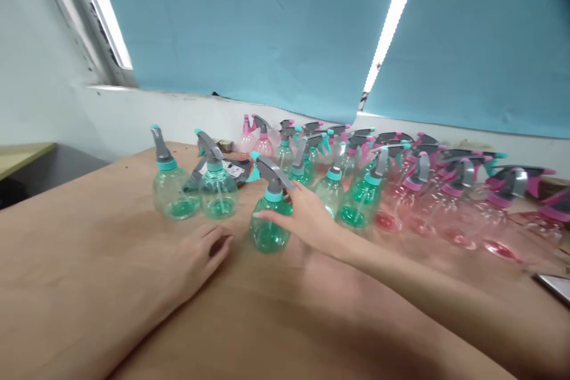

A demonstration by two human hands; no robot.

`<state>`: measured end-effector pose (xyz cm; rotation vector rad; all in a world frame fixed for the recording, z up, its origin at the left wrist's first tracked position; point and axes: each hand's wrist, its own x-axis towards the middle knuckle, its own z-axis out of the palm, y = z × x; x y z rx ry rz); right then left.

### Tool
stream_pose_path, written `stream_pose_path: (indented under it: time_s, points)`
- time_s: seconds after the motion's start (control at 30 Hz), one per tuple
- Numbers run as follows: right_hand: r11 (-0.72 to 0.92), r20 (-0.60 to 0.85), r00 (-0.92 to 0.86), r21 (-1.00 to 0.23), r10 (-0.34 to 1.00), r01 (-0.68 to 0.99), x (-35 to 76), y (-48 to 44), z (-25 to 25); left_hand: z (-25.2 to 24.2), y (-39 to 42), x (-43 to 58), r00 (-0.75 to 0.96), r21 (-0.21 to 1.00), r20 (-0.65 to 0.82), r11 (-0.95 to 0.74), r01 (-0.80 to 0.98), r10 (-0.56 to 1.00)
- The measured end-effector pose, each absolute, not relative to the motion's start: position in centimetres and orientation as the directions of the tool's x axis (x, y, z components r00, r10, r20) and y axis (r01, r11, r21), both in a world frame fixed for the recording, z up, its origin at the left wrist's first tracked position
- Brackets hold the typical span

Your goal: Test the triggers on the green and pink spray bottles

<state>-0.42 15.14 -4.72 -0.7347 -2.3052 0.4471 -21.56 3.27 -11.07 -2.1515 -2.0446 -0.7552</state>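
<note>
A green transparent spray bottle [269,228] with a grey and teal trigger head stands upright on the table in front of me. My right hand [307,214] grips it from the right, thumb across its front and fingers behind, partly hidden. My left hand [202,252] rests low over the table to the left of this bottle, loosely curled, with a gap between thumb and fingers and nothing visible in it. Just beyond the left hand are two more green spray bottles, one [222,196] nearer the middle and another [171,193] at the far left.
Many green and pink spray bottles [454,214] stand in close rows along the back and right of the brown table [111,309]. A dark plastic bag [240,171] lies behind the left bottles. A flat, dark-edged object [554,286] lies at the right edge. Blue blinds [249,29] hang behind.
</note>
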Motion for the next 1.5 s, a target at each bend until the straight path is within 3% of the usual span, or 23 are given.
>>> stream_pose_path:
  time_s: [0.73, 1.5]
  points:
    - [0.72, 0.502, -0.521, -0.414, 0.691, 0.557, -8.0, 18.0, -4.8, -10.8, 2.6, -19.7, 0.028, 0.404, 0.414, -0.211, 0.89, 0.91]
    - [0.702, 0.485, -0.507, -0.479, 0.712, 0.527, -7.2, 17.2, -4.8, -10.7, 3.0, -20.0, -0.024, 0.429, 0.402, -0.165, 0.888, 0.915]
